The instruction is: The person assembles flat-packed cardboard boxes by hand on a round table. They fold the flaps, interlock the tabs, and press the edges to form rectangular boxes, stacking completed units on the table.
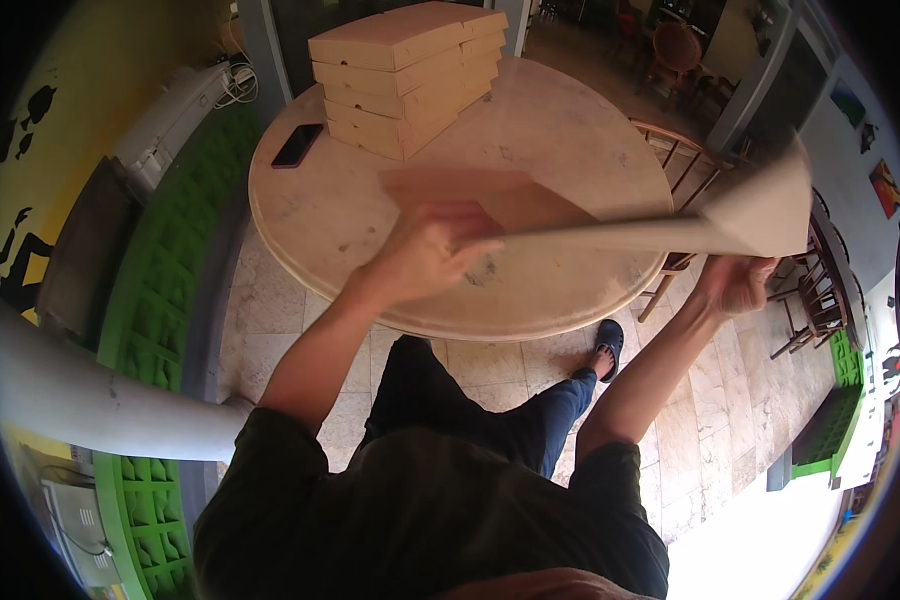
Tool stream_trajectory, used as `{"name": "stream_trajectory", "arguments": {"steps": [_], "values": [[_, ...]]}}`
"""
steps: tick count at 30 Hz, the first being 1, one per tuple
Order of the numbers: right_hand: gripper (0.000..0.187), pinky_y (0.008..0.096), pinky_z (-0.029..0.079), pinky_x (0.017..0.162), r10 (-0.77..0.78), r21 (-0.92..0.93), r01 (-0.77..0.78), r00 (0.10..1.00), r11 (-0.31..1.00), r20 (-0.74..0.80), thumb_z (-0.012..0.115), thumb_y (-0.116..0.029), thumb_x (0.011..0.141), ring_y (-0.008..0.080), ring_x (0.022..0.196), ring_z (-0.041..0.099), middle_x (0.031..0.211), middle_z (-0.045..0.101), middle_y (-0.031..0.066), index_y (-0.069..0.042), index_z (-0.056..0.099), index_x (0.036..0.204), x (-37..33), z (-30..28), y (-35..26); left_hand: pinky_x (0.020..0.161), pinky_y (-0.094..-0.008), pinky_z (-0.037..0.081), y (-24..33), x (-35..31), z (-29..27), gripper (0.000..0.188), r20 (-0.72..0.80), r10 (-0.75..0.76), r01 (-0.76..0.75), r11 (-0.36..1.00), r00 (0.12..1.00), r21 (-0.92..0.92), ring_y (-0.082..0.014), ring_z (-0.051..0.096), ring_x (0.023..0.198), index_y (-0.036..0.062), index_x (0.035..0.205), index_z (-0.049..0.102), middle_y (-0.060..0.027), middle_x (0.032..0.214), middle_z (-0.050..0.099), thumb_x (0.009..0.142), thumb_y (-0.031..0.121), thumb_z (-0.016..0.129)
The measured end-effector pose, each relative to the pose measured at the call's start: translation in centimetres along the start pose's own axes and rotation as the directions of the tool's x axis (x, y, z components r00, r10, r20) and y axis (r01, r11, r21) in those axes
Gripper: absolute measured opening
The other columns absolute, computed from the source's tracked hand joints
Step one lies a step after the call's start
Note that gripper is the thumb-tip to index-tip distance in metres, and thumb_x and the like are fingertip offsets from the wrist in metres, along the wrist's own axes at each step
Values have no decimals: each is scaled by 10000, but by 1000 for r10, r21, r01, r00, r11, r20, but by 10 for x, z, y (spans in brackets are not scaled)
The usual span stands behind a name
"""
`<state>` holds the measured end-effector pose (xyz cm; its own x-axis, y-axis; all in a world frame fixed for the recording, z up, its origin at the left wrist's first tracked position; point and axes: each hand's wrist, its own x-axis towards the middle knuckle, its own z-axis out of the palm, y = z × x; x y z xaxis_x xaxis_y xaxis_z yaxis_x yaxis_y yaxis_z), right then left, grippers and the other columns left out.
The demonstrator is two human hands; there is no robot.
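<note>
A brown cardboard box blank (610, 236), partly folded and blurred by motion, is held up in front of me above the near side of the round table (570, 120). My left hand (435, 250) grips its left end, the fingers closed round the edge. Under the raised flap at the other end, my right hand (740, 285) holds the board from below, past the table's right edge. Some right fingers are hidden behind the cardboard. Several closed flat cardboard boxes (400, 75) are stacked at the back of the table.
A dark phone (297, 146) lies on the table left of the stack. Wooden chairs (815, 290) stand to the right. Along the left runs a green openwork block wall (150, 290), with a pale round post (120, 405) nearer me.
</note>
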<state>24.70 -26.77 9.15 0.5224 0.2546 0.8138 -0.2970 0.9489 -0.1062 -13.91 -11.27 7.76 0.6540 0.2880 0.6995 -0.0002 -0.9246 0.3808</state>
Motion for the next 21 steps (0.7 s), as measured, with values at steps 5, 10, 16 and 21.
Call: {"name": "stream_trajectory", "arguments": {"steps": [5, 10, 16, 21], "values": [[512, 445, 412, 1197, 170, 258, -199, 977, 945, 128, 558, -396, 1106, 219, 1321, 571, 1390, 624, 69, -97, 523, 1521, -40, -53, 28, 697, -395, 604, 72, -12, 8, 316, 233, 144, -225, 900, 962, 372, -278, 742, 784, 82, 1086, 730, -59, 893, 713, 773, 70, 690], [531, 440, 433, 1198, 274, -193, -306, 945, 932, -177, 580, -324, 1103, 229, 1375, 534, 1493, 550, 105, -90, 462, 1564, -91, -123, 63, 648, -396, 599, 90, -16, 23, 151, 347, 50, -210, 871, 937, 443, -258, 737, 725, 52, 973, 667, -70, 844, 677, 830, 100, 676], [748, 528, 477, 1129, 32, -864, -235, 968, 445, -247, 717, -381, 973, 308, 1423, 508, 1583, 486, 160, -103, 422, 1603, -115, -96, 62, 666, -383, 596, 41, -27, 30, 229, 407, -149, -173, 737, 901, 654, -263, 724, 760, 57, 1027, 680, -72, 873, 665, 799, 70, 684], [518, 510, 477, 1098, 447, -996, 61, 891, 62, 83, 752, -83, 732, 394, 1350, 568, 1490, 588, 203, -35, 731, 1248, -119, -48, 1, 691, -380, 594, 8, -47, 54, 224, 483, -220, -231, 667, 847, 708, -265, 722, 779, 53, 1036, 654, -78, 931, 667, 814, 43, 682]]}}
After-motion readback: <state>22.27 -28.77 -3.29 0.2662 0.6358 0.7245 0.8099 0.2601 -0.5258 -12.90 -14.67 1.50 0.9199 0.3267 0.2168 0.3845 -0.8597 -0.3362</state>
